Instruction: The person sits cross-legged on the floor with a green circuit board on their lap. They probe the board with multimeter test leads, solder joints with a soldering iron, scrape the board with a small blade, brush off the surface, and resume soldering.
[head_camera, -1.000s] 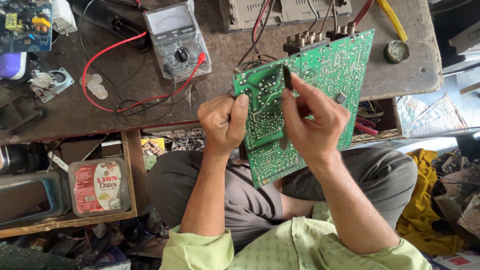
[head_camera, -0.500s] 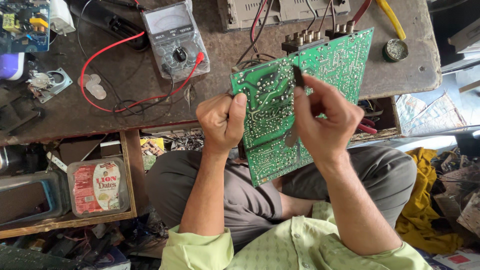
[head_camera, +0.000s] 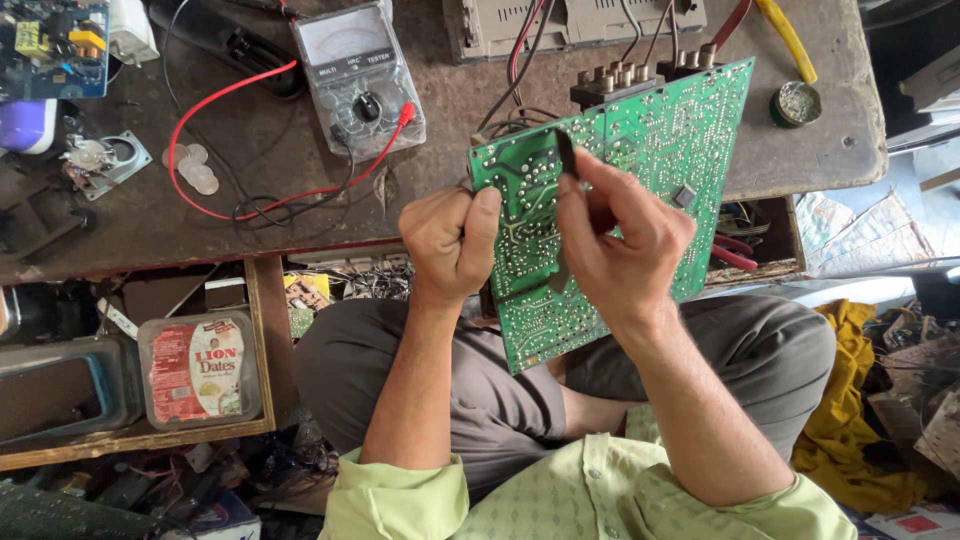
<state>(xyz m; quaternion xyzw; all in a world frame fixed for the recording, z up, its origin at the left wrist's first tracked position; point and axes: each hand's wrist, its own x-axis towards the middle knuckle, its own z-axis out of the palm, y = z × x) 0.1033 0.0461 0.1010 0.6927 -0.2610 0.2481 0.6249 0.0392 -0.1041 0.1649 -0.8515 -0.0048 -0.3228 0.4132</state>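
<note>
— Where is the board, and how are your hands set on it?

— You hold the green circuit board (head_camera: 640, 150) tilted above your lap, solder side toward you, its upper edge leaning over the front edge of the table (head_camera: 300, 225). Your left hand (head_camera: 447, 240) is closed on the board's left edge, the thumb pressed flat on the green face. Your right hand (head_camera: 625, 240) is curled in front of the board's middle, fingers pinched narrow around a thin dark tool (head_camera: 566, 158) whose tip stands up against the solder side near the upper left corner.

— What hangs off the board?

— A row of dark knobbed parts (head_camera: 640, 78) sits along its top edge, and red and black wires (head_camera: 520, 50) run from there up to a grey casing (head_camera: 500, 30) at the far side of the table.

— And around you?

— An analog multimeter (head_camera: 355, 75) lies on the table left of the board, well apart from your hands, with its red lead (head_camera: 200, 120) looping across the wood. A small round tin (head_camera: 797, 102) sits near the table's right end, just beside a yellow-handled tool (head_camera: 785, 35). Down at your left, on a low shelf (head_camera: 140, 440), there is a clear plastic box with a red label (head_camera: 200, 368). Your knees are folded under the board in grey trousers (head_camera: 760, 350).
</note>
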